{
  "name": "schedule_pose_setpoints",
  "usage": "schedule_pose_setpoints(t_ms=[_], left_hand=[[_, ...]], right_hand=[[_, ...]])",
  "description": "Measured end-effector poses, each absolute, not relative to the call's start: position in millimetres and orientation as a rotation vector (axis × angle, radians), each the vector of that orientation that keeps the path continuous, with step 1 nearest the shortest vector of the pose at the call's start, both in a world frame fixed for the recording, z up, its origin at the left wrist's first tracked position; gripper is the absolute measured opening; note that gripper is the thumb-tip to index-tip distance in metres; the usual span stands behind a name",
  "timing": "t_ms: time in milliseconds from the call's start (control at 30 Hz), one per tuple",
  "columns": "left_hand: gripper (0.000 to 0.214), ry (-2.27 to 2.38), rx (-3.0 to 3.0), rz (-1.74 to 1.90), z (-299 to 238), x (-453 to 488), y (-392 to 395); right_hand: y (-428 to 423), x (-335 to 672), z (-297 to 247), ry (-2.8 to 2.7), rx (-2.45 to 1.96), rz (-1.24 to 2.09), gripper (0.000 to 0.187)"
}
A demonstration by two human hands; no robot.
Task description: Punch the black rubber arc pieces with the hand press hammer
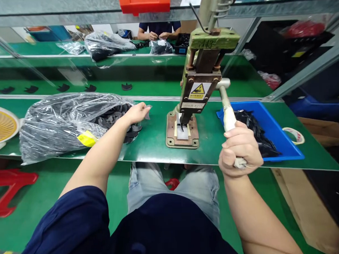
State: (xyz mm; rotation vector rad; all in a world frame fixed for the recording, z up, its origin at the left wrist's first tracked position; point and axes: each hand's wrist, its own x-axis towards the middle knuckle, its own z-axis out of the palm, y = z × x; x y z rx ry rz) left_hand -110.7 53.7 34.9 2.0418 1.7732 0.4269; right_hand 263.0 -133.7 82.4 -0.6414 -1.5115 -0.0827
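Note:
A green hand press (201, 81) stands on the green table (150, 142), its ram down over a white piece (183, 132) on the base. My right hand (239, 148) is closed round the press lever's taped handle (228, 115). My left hand (137, 112) reaches to the mouth of a clear plastic bag (60, 121) full of dark flat parts, fingers curled on the parts there; what it grips is hidden.
A blue tray (283, 138) holding dark parts sits right of the press, with a tape roll (294, 134) beside it. A fan (1, 127) is at far left. Beyond, a conveyor carries dark parts (126, 86); another person's hands (157, 35) work at the far bench.

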Motion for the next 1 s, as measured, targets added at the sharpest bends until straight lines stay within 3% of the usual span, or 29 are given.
schedule_pose_setpoints(t_ms=[267, 1000], left_hand=[[0.020, 1.313, 1.619, 0.631, 16.5, -14.0, -5.5], [0.035, 1.219, 1.385, 0.620, 11.5, 10.4, 8.6]], right_hand=[[-133.5, 260.7, 82.7, -1.498, -0.656, -0.088, 0.025], [-133.5, 260.8, 80.1, -1.494, -0.621, -0.075, 0.027]])
